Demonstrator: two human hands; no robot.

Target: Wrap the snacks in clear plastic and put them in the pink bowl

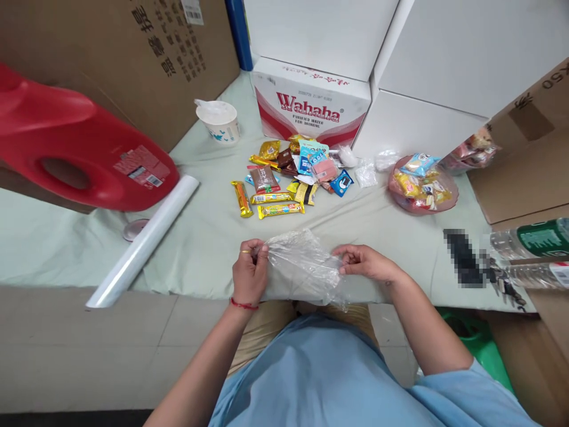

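Note:
A thin, clear plastic bag (304, 264) is stretched between my hands above the table's front edge. My left hand (250, 271) pinches its gathered left end between thumb and curled fingers. At the bag's right edge, the thumb and fingers of my right hand (367, 263) close on the film. Just beyond lies a loose pile of wrapped snacks, with a yellow snack bar (281, 210) nearest the bag and an orange-yellow bar (241, 199) to its left. A brown packet (265, 179) and a blue packet (309, 157) lie farther back.
A pink bowl of snacks (451, 198), crumpled clear plastic (367, 174) and bottles (542, 240) are rightward. Leftward are a white roll (144, 240), a red jug (102, 148) and a paper cup (219, 123). A Wahaha carton (311, 107) stands at the back.

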